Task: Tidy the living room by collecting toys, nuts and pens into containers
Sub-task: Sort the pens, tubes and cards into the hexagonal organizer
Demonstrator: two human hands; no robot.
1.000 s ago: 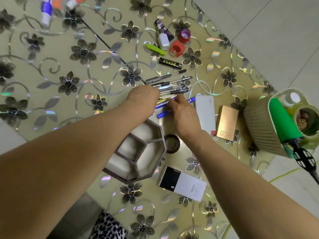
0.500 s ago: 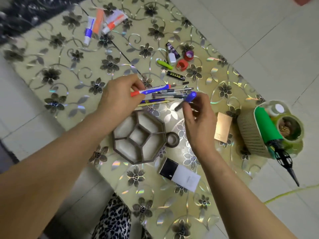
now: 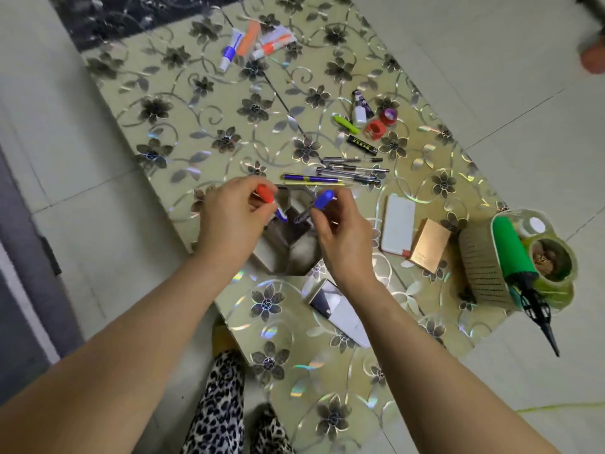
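Head view: we are holding two pens over the tray, which our hands are mostly covering. Our left hand is pinching the red-capped pen, and our right hand is pinching the blue-capped pen, both tilted tip-down toward the compartments. We are judging the job as barely started: a cluster of pens is lying just beyond the tray, tubes are sitting at the far end of the table, and small items are resting near the green lighter. The basket at the right is already holding things.
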